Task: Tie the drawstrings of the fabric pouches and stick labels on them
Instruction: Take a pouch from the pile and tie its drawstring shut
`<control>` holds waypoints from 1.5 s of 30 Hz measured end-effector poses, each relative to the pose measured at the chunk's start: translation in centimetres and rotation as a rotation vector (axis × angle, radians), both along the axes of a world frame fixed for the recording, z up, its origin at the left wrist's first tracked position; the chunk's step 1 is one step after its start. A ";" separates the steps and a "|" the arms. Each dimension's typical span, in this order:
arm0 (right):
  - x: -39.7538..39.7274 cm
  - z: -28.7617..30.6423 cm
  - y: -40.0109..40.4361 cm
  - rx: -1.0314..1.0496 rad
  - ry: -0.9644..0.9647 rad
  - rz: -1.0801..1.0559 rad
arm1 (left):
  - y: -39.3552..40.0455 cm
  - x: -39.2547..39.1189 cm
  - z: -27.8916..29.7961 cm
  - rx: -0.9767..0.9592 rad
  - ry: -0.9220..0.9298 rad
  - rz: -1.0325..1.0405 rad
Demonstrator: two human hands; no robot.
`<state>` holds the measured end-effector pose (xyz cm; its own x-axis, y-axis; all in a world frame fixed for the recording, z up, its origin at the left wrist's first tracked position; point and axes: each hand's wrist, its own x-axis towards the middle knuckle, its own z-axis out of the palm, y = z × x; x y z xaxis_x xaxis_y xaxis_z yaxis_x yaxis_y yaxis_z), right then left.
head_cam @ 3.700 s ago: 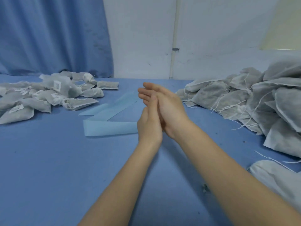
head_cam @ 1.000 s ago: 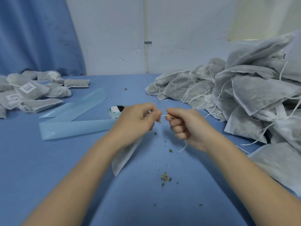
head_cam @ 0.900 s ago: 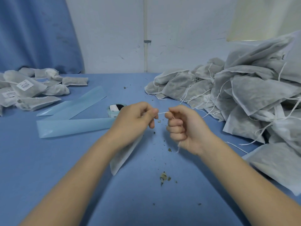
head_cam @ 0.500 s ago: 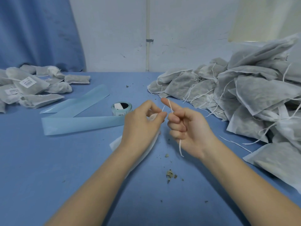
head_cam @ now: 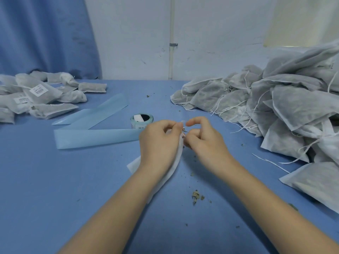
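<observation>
Pouch (head_cam: 172, 167) hangs from your left hand (head_cam: 161, 142), long axis slanting down toward you and leftward, its gathered mouth up at your fingertips. Your right hand (head_cam: 203, 138), just beside and touching, pinches the drawstring there; the cord itself is too blurred to trace.

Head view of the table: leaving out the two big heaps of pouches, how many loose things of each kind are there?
Pale blue backing strips: 3
Label roll: 1
Pouch, gripped at its neck by the left hand and right hand: 1
Total: 5
</observation>
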<state>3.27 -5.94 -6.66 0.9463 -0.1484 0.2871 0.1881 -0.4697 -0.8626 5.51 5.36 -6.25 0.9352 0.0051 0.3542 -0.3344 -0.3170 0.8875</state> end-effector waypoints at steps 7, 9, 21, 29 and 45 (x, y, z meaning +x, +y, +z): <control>0.0 -0.4 -1.8 0.091 0.072 0.000 | 0.4 0.4 0.0 -0.163 0.070 -0.100; -0.1 -0.1 -2.0 0.146 0.083 0.063 | 0.5 0.3 0.1 -0.196 0.089 -0.175; -0.4 0.8 -2.9 0.470 0.208 0.051 | 0.4 0.1 -0.1 0.378 -0.271 -0.094; -0.4 -0.3 -2.0 0.189 0.029 -0.090 | 0.1 0.3 -0.5 0.259 -0.056 -0.072; -0.3 0.7 -2.2 0.945 0.284 0.169 | -0.7 -0.9 -0.8 0.239 -0.580 0.050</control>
